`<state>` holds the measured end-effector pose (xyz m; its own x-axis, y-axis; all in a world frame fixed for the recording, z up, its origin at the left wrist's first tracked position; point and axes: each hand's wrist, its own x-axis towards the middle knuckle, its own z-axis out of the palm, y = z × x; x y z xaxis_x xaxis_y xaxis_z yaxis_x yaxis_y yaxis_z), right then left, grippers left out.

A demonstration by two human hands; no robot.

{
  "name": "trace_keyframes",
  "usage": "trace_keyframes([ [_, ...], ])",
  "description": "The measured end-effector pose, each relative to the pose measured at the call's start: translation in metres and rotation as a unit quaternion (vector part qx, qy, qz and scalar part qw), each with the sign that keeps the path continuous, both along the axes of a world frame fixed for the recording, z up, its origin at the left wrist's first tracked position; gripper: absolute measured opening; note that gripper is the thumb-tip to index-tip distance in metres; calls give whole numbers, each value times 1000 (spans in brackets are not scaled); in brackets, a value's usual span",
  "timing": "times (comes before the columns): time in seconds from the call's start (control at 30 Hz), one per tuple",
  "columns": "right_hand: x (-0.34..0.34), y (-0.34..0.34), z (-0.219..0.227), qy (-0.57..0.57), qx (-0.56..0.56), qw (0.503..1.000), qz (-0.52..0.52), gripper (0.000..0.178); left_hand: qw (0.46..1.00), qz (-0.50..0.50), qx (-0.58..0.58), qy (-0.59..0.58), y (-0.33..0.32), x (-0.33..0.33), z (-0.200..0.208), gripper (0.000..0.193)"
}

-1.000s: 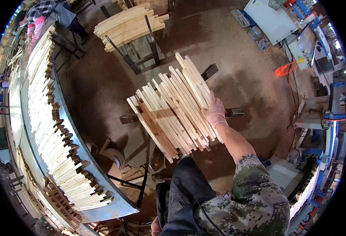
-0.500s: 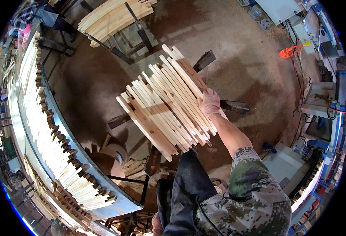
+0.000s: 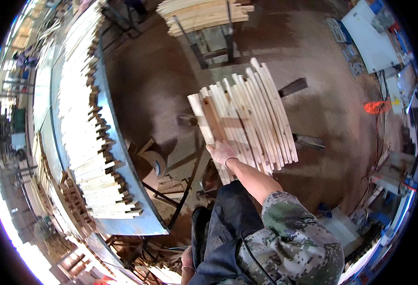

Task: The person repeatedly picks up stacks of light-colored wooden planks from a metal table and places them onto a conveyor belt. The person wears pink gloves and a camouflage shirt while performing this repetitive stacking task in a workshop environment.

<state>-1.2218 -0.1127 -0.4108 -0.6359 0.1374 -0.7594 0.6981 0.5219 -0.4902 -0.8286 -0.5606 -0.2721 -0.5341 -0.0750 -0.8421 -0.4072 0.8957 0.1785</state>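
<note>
A layer of pale wooden strips lies side by side in front of me on a dark stand, with uneven ends. My right hand, in a pinkish knit glove, lies across the strips near the left edge of the layer, fingers stretched toward that edge. A browner strip is among the lighter ones just beyond this hand. Down beside my left leg is my left hand, also gloved and away from the wood layer; its fingers are mostly hidden.
Left of me, a long metal table carries a dense row of wooden strips. Dark stand arms stick out from under the layer. Another wood stack sits on a rack ahead. An orange coiled hose hangs at the right.
My right hand has moved from the right edge of the strip layer to its left side. The view has turned, so the layer appears further right. My left hand stays low.
</note>
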Motion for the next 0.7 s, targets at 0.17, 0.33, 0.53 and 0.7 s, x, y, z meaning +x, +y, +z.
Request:
trace_keyframes([
  [0.17,15,-13,-76,57,18,992,112,52,994,99,35,42,-6,40,9,31],
  [0.33,69,-2,42,21,46,999,6,64,977,180,50,100,-26,89,-25,32],
  [0.53,249,54,-96,72,302,871,381,37,847,494,145,132,-71,129,-74,24],
  [0.7,283,-85,-11,-220,62,917,327,37,646,737,200,11,-146,132,-92,28],
])
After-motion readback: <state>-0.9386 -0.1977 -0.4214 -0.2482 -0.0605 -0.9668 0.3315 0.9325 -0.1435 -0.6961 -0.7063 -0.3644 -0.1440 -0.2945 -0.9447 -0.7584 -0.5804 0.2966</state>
